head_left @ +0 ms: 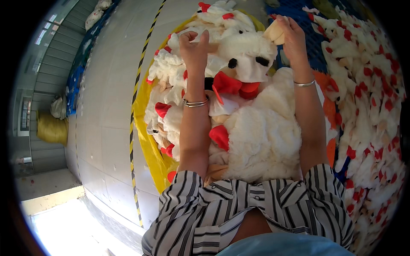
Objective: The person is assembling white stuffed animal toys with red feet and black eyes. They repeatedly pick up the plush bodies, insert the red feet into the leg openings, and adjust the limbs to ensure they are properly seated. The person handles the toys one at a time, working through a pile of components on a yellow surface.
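Observation:
In front of me, an unstuffed white plush animal skin [256, 136] stretches from my lap up between my arms. Its fluffy head [247, 49] has two black eye patches and a pale muzzle, with red fabric pieces [228, 83] below. With bent fingers, my left hand [195, 50] is closed at the head's left side, where a tan ear [212, 47] sticks out. On the other side, my right hand [292, 39] pinches the second tan ear [275, 33], pulling it outward. The fingertips of my left hand are partly hidden.
More white plush skins with red parts are heaped on a yellow sheet [149, 158] beyond and left of me. Another large pile [367, 106] covers the right side. Yellow-black tape [136, 94] runs along the grey floor, and a yellow sack [52, 128] stands far left.

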Action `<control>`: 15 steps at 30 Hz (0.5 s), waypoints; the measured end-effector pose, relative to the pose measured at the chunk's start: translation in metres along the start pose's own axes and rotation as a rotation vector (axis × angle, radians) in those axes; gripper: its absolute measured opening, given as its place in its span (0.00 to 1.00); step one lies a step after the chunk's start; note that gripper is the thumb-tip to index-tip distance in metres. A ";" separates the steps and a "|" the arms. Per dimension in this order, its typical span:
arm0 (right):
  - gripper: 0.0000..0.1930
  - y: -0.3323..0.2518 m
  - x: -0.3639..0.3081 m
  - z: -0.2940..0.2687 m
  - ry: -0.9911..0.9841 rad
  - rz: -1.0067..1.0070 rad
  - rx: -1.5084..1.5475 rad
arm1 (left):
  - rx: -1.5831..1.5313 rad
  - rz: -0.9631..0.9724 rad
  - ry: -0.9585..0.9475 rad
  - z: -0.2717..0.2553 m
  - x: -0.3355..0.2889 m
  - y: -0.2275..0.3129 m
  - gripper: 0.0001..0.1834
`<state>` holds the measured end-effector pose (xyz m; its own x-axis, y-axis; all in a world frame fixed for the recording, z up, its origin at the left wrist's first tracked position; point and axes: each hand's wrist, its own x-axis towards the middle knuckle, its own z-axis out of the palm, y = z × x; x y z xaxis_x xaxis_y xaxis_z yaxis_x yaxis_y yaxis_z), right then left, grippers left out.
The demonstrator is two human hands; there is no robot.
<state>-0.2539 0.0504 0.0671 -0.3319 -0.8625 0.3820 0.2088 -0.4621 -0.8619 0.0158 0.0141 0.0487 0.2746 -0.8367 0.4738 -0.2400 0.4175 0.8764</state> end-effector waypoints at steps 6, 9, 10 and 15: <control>0.13 -0.019 -0.011 0.027 -0.140 -0.047 -0.228 | 0.313 -0.003 -0.929 0.016 -0.033 0.021 0.25; 0.24 -0.026 -0.013 0.027 -0.039 0.049 -0.331 | 0.067 -0.137 -0.613 0.016 -0.030 0.011 0.19; 0.25 -0.023 -0.018 0.027 -0.104 0.128 -0.437 | 0.051 -0.235 -0.533 0.014 -0.025 0.013 0.19; 0.30 -0.018 -0.047 0.047 -0.750 0.591 -0.806 | -0.248 -0.410 -0.249 0.015 -0.017 0.004 0.22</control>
<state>-0.1991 0.0895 0.0803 0.2816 -0.9222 -0.2652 -0.5636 0.0647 -0.8235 -0.0034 0.0246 0.0433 0.0631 -0.9948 0.0805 0.0759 0.0852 0.9935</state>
